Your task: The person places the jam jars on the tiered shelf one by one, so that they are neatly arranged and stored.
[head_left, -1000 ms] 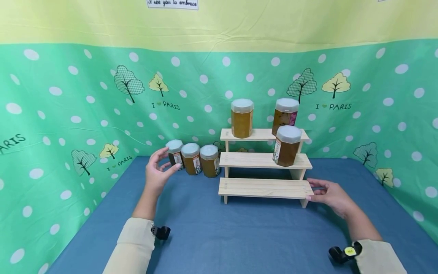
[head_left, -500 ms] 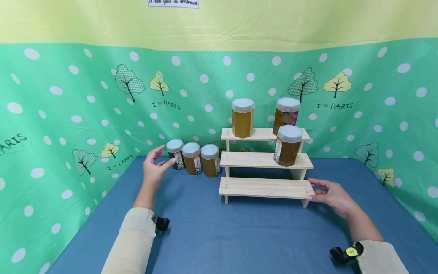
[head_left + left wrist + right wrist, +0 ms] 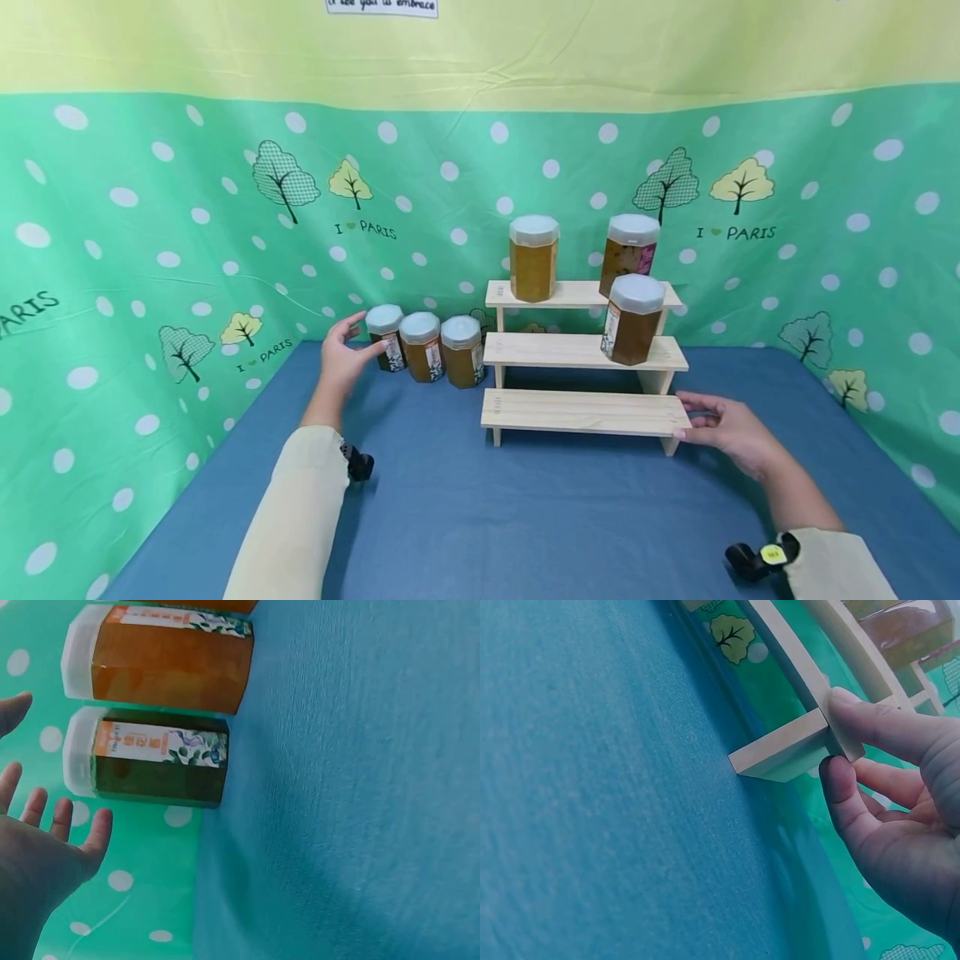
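My left hand [image 3: 342,358] is beside the dark jar [image 3: 390,350], the leftmost of three lidded jars on the table. In the left wrist view its fingers [image 3: 97,836] are spread near the white lid, with a gap between them and that jar [image 3: 161,761]. My right hand [image 3: 731,433] pinches the right end of the lowest board of a three-tier wooden display stand [image 3: 585,414]. Thumb and finger lie on either side of the board end [image 3: 840,735] in the right wrist view.
An amber jar [image 3: 422,350] and another jar [image 3: 462,354] stand right of the dark one. On the stand's top tier are a golden jar [image 3: 534,262] and one with a pink label [image 3: 628,254]; a brown jar [image 3: 633,325] is on the middle tier. A polka-dot cloth [image 3: 450,167] hangs behind.
My left hand draws back slightly left from the dark jar, then comes forward and right towards it again. My right hand stays at the stand; the jars stay in place.
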Demonstrator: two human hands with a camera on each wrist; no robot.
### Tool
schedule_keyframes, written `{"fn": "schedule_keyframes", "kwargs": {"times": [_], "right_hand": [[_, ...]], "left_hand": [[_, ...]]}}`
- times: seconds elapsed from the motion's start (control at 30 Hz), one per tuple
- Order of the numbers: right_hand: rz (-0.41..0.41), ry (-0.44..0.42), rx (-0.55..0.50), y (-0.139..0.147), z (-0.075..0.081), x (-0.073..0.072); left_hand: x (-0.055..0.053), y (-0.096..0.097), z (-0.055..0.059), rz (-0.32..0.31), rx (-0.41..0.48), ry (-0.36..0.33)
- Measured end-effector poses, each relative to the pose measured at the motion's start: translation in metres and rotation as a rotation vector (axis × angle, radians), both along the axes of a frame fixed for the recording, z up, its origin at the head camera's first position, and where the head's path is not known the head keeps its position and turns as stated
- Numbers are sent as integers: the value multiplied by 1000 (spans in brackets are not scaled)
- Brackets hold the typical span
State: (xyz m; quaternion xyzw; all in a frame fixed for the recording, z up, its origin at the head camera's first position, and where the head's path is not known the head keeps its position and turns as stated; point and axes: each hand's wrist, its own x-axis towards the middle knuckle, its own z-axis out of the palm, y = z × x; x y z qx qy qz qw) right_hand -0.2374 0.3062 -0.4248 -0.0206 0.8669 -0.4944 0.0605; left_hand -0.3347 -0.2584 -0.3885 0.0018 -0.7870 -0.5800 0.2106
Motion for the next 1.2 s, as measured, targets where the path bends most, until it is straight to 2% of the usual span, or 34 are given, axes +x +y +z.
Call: {"fn": "schedule_keyframes", "kwargs": {"times": [0.23, 0.53, 0.8, 1.0, 1.2], "right_hand": [[6, 6, 1, -1, 1, 1], [-1, -3, -5, -1, 1, 0], [-3, 1, -8, -1, 1, -1], [2, 5, -24, 0, -1, -2], [1, 6, -22, 0, -1, 0]], "left_hand": [[-16, -2, -2, 11, -178, -57], [-30, -5, -1, 23, -338, -112], [-38, -6, 0, 12, -344, -168], [-43, -4, 0, -10, -375, -163], [-44, -2, -4, -13, -331, -168]]}}
